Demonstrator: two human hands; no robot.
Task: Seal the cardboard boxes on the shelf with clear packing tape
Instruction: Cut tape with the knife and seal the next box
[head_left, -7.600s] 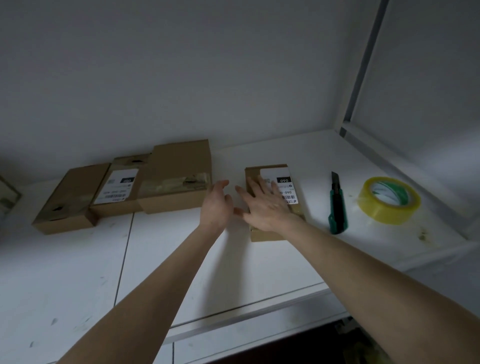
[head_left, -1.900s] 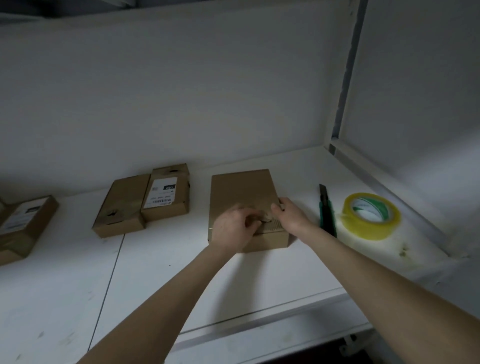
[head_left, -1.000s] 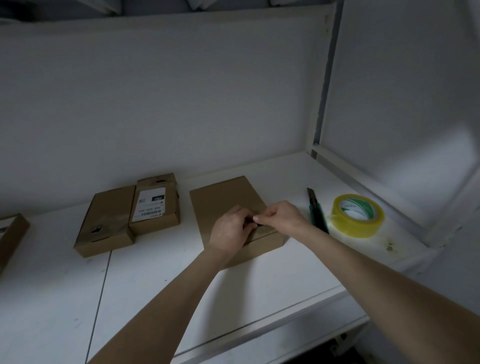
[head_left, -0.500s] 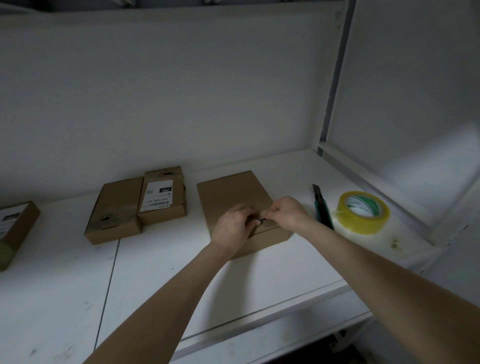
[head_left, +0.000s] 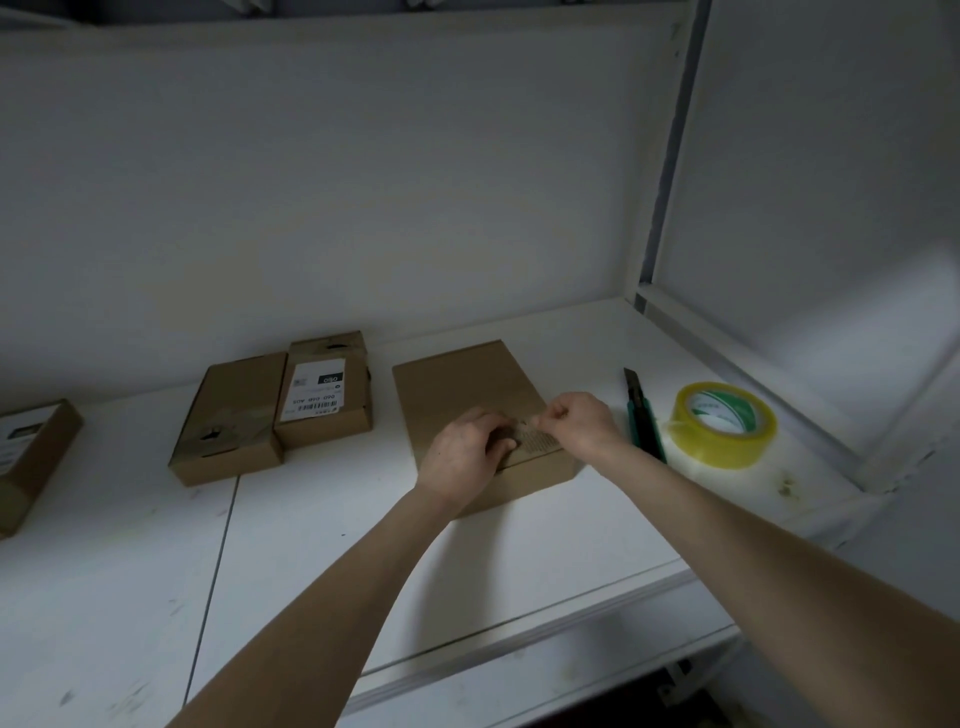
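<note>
A flat brown cardboard box lies on the white shelf in the middle of the head view. My left hand presses on the box's near edge with curled fingers. My right hand pinches the end of a strip of old tape stuck to the box's top near that edge. The strip shows torn cardboard fibres. A yellowish roll of clear packing tape lies flat to the right. Between roll and box lies a green utility knife.
Two small boxes sit side by side at left, a plain one and a labelled one. Another labelled box lies at the far left edge. The shelf's back wall and a right upright post bound the space.
The large box now sits where the small labelled box was 7.6 s ago. Over the last second both hands stayed at its near edge, and the right hand has drawn the tape strip slightly rightward.
</note>
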